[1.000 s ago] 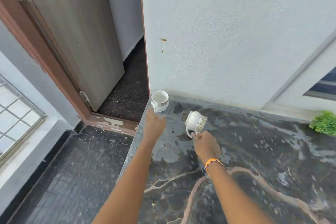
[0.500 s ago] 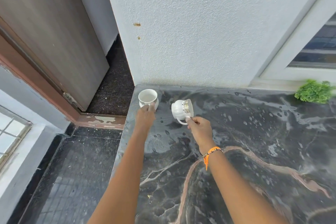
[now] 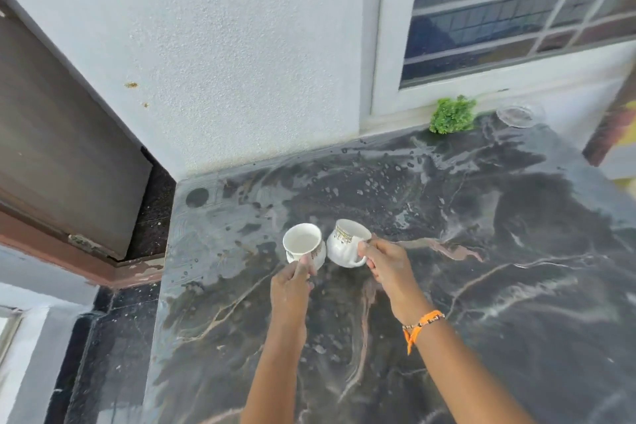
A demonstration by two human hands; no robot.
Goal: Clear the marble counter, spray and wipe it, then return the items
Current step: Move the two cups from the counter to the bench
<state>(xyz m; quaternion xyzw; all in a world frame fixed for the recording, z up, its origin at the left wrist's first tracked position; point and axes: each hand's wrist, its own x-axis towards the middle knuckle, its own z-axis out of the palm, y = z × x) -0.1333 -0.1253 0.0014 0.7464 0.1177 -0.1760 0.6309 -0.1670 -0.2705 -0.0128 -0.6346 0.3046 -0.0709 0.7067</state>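
Two white cups with gold trim are held above the wet dark marble counter (image 3: 481, 268). My left hand (image 3: 290, 289) grips the left cup (image 3: 303, 243), which is upright with its mouth facing up. My right hand (image 3: 385, 263), with an orange band on the wrist, holds the right cup (image 3: 344, 244) by its handle, and this cup is tilted onto its side. The two cups are close together, almost touching. A round dry ring mark (image 3: 197, 197) shows on the counter's far left corner.
A small green plant (image 3: 452, 115) and a clear glass dish (image 3: 515, 115) sit at the back of the counter under a barred window (image 3: 516, 3). The counter's left edge drops to a dark tiled floor (image 3: 110, 354); a wooden door (image 3: 58, 148) stands left.
Both cups have been lifted from the far left corner and drawn toward me and right. The view has swung right, bringing the window and glass dish into sight.
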